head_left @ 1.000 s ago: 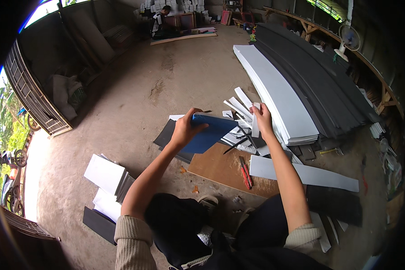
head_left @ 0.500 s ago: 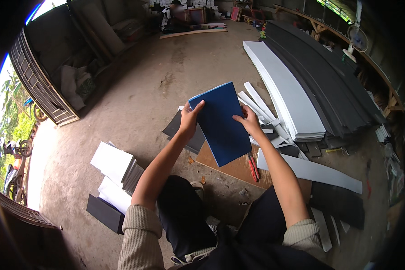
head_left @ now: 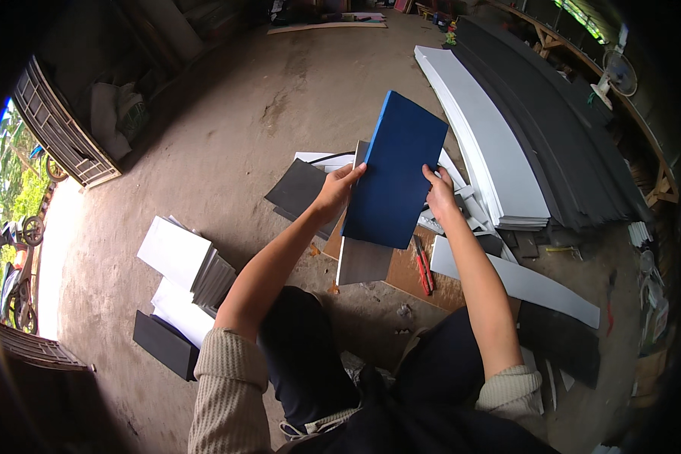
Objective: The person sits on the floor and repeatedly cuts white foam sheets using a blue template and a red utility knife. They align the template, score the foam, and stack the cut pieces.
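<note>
A flat blue rectangular board (head_left: 393, 174) is held up tilted in front of me, over the work area. My left hand (head_left: 339, 189) is closed on its left edge, thumb on the blue face. On the opposite edge my right hand (head_left: 440, 193) grips it, fingers mostly hidden behind. A grey board with a pale edge (head_left: 363, 261) sticks out behind the blue one at lower left and upper left. My left fingers are by its edge, but whether they hold it too is hidden.
Below lies a brown wooden board (head_left: 405, 281) with a red-handled tool (head_left: 422, 268). Dark sheets (head_left: 299, 185) lie left of it, white strips to the right. Stacked white pieces (head_left: 178, 250) and a black block (head_left: 163, 344) stand left. Long white sheets (head_left: 484, 136) and black sheets (head_left: 552, 136) fill the right.
Both hands have moved the blue board up and to the right and turned it. The grey board behind it has come into view along its left and lower sides.
</note>
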Demonstrator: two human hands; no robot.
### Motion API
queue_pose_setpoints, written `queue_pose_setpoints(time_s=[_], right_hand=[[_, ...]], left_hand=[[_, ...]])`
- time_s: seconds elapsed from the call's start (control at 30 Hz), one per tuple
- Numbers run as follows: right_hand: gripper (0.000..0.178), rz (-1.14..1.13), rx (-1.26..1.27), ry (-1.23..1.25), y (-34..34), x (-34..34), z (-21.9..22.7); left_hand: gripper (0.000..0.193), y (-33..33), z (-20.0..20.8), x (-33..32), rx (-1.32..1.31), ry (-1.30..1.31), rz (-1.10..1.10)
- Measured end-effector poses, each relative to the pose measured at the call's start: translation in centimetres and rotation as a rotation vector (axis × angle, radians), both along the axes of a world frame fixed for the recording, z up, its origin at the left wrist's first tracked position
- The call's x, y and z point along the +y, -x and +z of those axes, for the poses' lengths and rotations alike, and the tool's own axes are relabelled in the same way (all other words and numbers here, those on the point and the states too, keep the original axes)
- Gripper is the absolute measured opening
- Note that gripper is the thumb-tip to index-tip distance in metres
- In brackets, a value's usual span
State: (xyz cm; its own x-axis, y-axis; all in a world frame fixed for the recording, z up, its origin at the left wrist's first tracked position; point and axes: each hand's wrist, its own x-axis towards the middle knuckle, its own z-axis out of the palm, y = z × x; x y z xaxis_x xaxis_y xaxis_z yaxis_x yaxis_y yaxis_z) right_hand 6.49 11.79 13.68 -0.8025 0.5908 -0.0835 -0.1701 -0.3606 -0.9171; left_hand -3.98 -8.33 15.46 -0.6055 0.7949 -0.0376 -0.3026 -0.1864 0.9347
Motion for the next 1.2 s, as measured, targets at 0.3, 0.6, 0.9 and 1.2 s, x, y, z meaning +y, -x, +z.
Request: queue_pose_setpoints(time_s=[0.3, 0.6, 0.9, 1.2], right_hand=[[0.028, -0.233, -0.189, 0.011, 2.6, 3.0, -5.6], [0.043, -0.257, -0.896, -0.441, 4.9, 5.1, -15.2], [0.06, 0.501, -0.079, 0.361, 4.6, -4.3, -5.0], [0.024, 0.111, 0.078, 0.223, 7.0, -0.3, -5.8]], left_hand=[[0.021, 4.9, -1.7, -4.0, 0.273, 0.002, 0.828], [0.02, 7.1, -3.5, -8.1, -0.2, -0.082, 1.191], [0.023, 7.1, -4.7, -5.5, -0.562, -0.341, 1.106], [0.043, 5.1, -4.9, -1.4, -0.485, -0.144, 0.862]])
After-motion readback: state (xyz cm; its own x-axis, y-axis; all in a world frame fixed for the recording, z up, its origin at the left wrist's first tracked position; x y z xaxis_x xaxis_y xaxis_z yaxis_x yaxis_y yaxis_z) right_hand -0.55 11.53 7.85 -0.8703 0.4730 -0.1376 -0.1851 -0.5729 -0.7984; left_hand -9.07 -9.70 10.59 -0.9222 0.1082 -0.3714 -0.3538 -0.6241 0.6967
